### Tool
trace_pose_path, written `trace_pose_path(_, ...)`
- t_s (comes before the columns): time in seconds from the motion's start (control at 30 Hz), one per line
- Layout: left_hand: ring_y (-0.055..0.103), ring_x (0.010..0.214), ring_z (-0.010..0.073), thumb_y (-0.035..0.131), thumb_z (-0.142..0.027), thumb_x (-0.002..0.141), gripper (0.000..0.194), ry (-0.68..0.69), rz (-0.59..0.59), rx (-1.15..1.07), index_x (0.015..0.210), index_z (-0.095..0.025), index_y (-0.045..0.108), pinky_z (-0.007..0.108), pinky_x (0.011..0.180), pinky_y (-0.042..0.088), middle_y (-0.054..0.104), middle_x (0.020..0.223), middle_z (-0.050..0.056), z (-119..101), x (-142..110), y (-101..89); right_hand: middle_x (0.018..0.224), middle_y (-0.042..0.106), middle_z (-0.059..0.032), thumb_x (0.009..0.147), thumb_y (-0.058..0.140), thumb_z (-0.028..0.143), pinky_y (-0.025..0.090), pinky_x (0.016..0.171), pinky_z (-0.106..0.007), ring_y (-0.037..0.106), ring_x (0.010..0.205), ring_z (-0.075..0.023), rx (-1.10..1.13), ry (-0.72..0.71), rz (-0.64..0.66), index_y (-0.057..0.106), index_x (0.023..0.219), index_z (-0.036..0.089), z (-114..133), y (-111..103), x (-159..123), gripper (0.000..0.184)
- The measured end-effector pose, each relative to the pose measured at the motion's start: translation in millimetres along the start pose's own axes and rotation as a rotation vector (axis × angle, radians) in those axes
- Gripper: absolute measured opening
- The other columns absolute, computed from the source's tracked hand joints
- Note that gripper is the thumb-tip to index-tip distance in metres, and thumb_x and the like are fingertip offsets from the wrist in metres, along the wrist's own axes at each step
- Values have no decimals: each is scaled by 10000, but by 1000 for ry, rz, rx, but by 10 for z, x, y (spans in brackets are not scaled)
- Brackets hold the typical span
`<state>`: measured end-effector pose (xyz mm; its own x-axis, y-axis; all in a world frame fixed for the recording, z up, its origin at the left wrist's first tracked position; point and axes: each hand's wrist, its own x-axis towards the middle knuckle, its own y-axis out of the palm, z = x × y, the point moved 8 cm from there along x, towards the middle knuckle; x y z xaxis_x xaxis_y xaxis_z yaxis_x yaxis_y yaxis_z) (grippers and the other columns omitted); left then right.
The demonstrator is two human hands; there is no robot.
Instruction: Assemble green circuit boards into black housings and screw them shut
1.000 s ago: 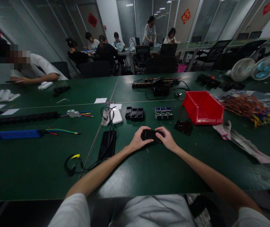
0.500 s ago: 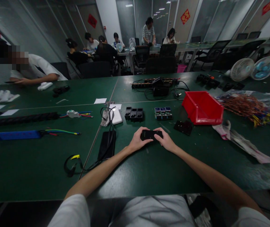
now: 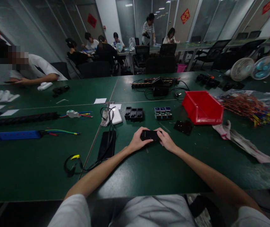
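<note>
A small flat black plastic case [image 3: 150,135] is held level just above or on the green table [image 3: 158,173]; which of the two I cannot tell. My left hand [image 3: 139,139] grips its left end, with the thumb along the near edge. At the other end my right hand [image 3: 166,139] is closed round it, thumb on top. Beyond my hands stand several black plastic housings [image 3: 134,114] in a row and a group of small circuit modules with blue tops [image 3: 163,113]. Flat black pieces [image 3: 183,127] lie to the right.
To the right are a red bin [image 3: 203,108], a stained glove [image 3: 248,143] and bundled wires [image 3: 246,105]. On the left lie a dark phone [image 3: 106,145] with a cable across it, a white power bank [image 3: 116,116] and a blue power strip [image 3: 12,135]. A person [image 3: 35,69] sits at far left.
My right thumb has shifted from the case's top face toward its right end. My left hand and the case stay in place. A person in the background has straightened up.
</note>
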<state>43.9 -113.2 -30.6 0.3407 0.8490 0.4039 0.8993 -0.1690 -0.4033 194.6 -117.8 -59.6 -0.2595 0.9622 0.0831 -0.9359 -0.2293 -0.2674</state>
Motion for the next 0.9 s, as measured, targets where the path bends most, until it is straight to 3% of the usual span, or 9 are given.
trace_pose_path(0.2, 569, 869, 173, 772, -405, 631, 558, -49, -40, -110, 1081, -191, 521, 297, 785, 460, 581, 965, 36, 68, 7, -51, 634, 597, 20, 939, 264, 543, 270, 337, -191, 397, 347, -74, 78, 27, 29, 528, 1073, 200, -20, 33, -15, 454)
trace_pose_path(0.47, 561, 847, 151, 797, -402, 590, 595, -184, -193, -345, 1063, -199, 498, 259, 764, 446, 569, 927, 10, 404, 49, -187, 592, 626, -9, 942, 246, 547, 287, 377, -215, 409, 363, -94, 27, 4, 123, 548, 952, 166, -3, 93, -27, 486)
trace_pose_path(0.6, 575, 880, 159, 775, -426, 613, 576, -221, -226, -448, 1074, -201, 513, 262, 783, 453, 591, 946, 15, 497, 51, -191, 568, 597, 3, 948, 315, 489, 372, 481, -238, 481, 451, -118, -85, -97, 30, 574, 960, 173, 116, -11, -35, 409)
trace_pose_path(0.7, 576, 957, 169, 755, -441, 635, 576, -224, -224, -533, 1105, -200, 526, 275, 838, 457, 591, 1073, 46, 519, 61, -175, 579, 562, 11, 933, 395, 430, 412, 562, -265, 534, 542, -144, -146, -160, -74, 576, 1054, 178, 157, -144, -29, 333)
trace_pose_path(0.9, 586, 966, 163, 730, -486, 648, 660, -273, -205, -559, 1205, -233, 482, 264, 798, 489, 570, 1136, 53, 554, 62, -151, 827, 618, -63, 864, 509, 361, 463, 674, -340, 554, 683, -188, -412, -248, -242, 611, 1047, 190, 114, -411, 43, 270)
